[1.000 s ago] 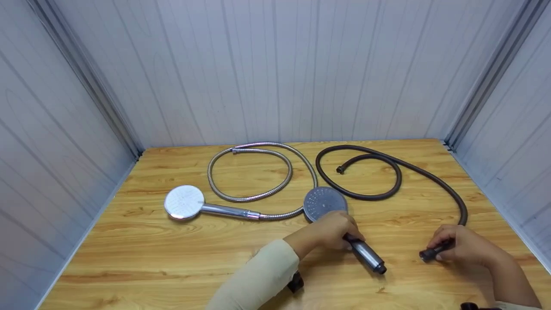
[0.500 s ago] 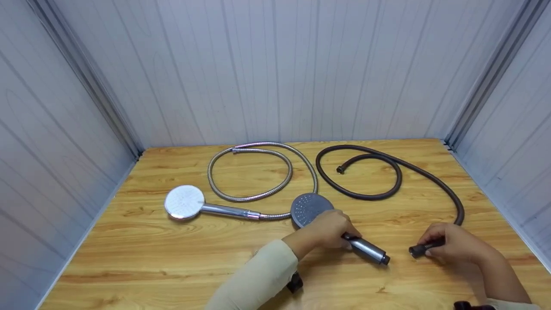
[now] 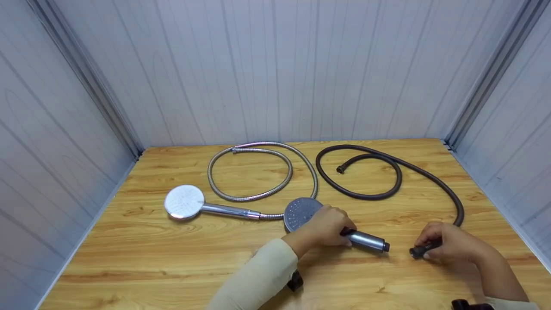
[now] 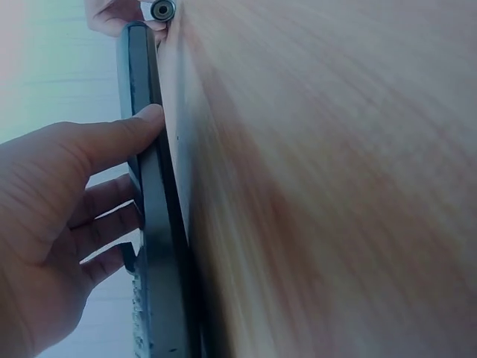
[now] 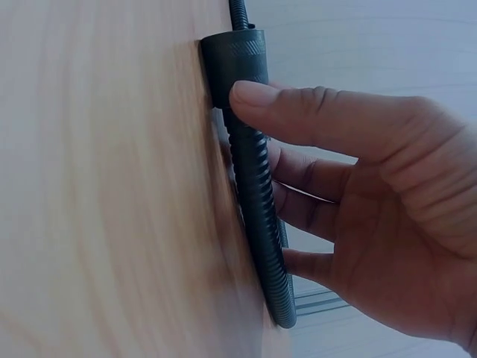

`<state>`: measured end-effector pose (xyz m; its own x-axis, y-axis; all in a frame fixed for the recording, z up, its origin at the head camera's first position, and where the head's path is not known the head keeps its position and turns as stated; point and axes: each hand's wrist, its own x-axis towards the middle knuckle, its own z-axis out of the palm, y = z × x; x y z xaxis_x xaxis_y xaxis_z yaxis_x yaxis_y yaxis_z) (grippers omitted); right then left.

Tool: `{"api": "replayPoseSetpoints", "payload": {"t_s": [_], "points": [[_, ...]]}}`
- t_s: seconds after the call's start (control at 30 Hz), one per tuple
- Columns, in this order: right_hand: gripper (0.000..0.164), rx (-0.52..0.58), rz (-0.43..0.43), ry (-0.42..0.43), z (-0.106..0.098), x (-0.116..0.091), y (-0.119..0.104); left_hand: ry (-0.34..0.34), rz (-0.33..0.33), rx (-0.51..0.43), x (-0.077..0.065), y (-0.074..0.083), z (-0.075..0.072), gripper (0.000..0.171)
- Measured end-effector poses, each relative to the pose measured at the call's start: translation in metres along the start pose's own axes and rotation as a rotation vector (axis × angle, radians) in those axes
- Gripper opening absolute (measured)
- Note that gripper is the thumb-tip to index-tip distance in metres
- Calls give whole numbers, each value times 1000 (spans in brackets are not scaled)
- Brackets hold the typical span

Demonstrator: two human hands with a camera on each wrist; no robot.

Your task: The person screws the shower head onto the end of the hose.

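My left hand [image 3: 329,226] grips the handle of a dark grey shower head [image 3: 299,213], its spray face turned up at the left and its threaded end pointing right. In the left wrist view the thumb and fingers pinch the dark handle [image 4: 153,179] from either side, close over the table. My right hand [image 3: 454,243] pinches the end of a black shower hose [image 3: 458,202]. The wide connector nut [image 5: 237,63] sticks out past the thumb in the right wrist view. In the head view the hose end faces the handle's threaded end across a short gap.
A chrome shower head [image 3: 184,202] lies at the left, joined to a coiled silver hose [image 3: 247,199]. The black hose loops at the back right, with its other nut [image 3: 340,169] inside the loop. Pale panels [image 3: 275,73] wall the wooden table [image 3: 172,267] on three sides.
The grey shower head has swung so that its face moved left and its threaded end up, making the handle flatter. My right hand has brought the hose end slightly left.
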<state>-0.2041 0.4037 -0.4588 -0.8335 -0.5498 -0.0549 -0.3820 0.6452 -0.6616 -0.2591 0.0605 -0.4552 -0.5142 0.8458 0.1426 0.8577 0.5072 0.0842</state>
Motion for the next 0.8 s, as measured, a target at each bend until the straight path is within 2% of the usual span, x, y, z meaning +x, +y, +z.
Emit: {"api": "replayPoseSetpoints", "payload": {"t_s": [0.23,0.4,0.63,0.8], "points": [[23,18,54,-25,-1,0,-5,-16,3,-133,3,-6,1,40],[22,23,68,-35,-1,0,-7,-56,-16,-234,3,-9,1,49],[20,1,66,-33,-1,1,-6,-117,-39,-289,8,-8,1,54],[18,21,52,-21,0,0,-6,-122,-28,-313,11,-9,0,53]]}}
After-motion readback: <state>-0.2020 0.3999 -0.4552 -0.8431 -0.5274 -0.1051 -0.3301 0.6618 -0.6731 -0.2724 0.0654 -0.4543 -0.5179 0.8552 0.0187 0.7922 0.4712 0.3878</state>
